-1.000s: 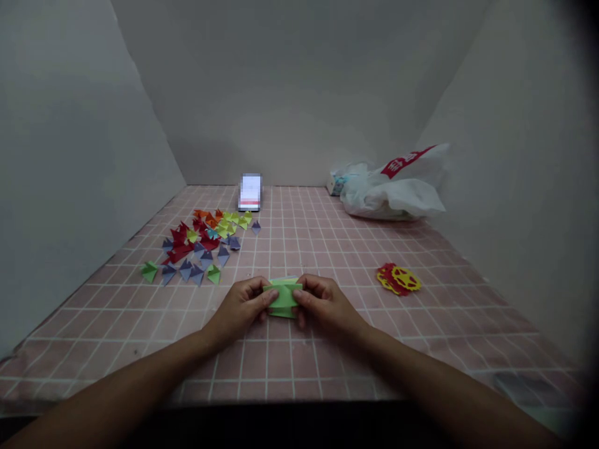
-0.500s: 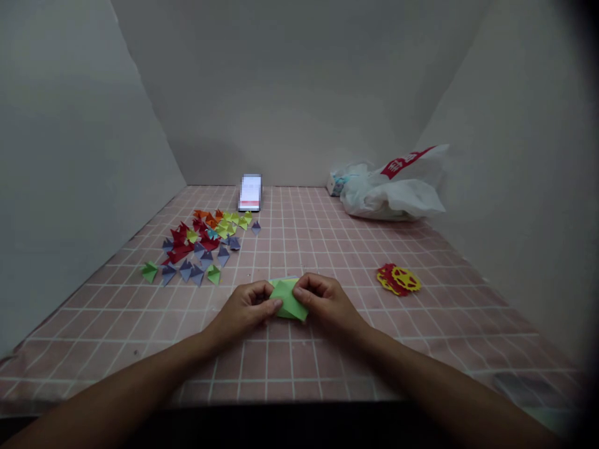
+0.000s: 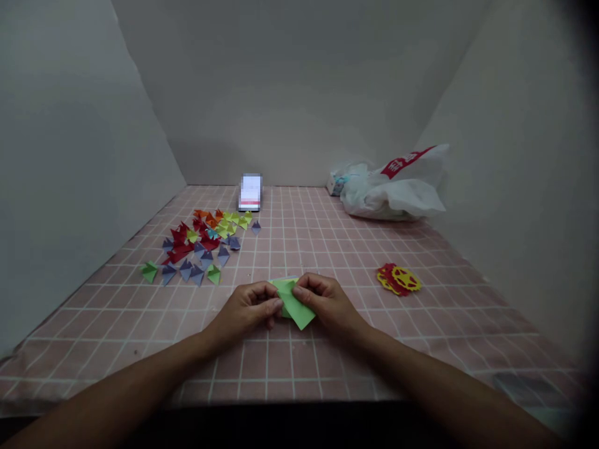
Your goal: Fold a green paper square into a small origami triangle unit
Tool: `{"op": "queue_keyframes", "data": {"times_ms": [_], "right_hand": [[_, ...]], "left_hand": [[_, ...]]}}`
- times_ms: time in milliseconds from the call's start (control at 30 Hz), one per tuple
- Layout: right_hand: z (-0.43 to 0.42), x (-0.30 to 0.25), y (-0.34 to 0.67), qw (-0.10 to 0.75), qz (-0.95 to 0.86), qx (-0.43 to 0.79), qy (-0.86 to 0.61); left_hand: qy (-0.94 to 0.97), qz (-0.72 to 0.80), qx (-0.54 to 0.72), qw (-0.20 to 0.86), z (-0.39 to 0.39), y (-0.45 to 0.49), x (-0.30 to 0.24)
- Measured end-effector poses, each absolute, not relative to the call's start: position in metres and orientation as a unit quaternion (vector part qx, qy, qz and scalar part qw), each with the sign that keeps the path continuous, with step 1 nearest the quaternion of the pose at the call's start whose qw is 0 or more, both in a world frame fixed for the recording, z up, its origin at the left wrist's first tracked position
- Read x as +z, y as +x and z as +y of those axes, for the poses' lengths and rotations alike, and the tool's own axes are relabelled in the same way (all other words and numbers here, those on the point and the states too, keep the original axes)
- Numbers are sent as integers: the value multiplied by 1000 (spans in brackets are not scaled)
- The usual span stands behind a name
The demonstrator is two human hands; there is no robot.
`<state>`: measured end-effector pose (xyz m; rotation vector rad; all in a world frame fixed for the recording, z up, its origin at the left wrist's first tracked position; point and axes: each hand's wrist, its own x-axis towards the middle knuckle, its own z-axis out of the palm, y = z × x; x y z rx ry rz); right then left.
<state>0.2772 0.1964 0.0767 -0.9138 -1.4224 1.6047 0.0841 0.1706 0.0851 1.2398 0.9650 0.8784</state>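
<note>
A partly folded sheet of green origami paper (image 3: 297, 309) is held between my two hands near the front of the table. My left hand (image 3: 255, 304) pinches its left edge with thumb and index finger. On the opposite side my right hand (image 3: 325, 302) grips the upper right edge, also between thumb and fingers. One pointed flap hangs down toward me. Behind and under it shows a small stack of pale papers (image 3: 284, 279), mostly covered by the green sheet and my fingers.
Several folded paper pieces (image 3: 206, 243) in red, orange, yellow, purple and green lie at the left. A phone (image 3: 250, 192) stands at the back. Red and yellow cut-out discs (image 3: 399, 279) lie at the right, with a white plastic bag (image 3: 393, 196) behind, beside a small box (image 3: 334, 183).
The green paper has changed shape: its lower flap now reaches further down and to the right. Both hands stay in nearly the same place.
</note>
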Motion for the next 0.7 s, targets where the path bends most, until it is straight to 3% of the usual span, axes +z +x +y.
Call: {"op": "queue_keyframes", "data": {"times_ms": [700], "right_hand": [[193, 73, 273, 373, -550, 654, -363]], "left_hand": [[529, 409, 461, 583, 169, 85, 83]]}}
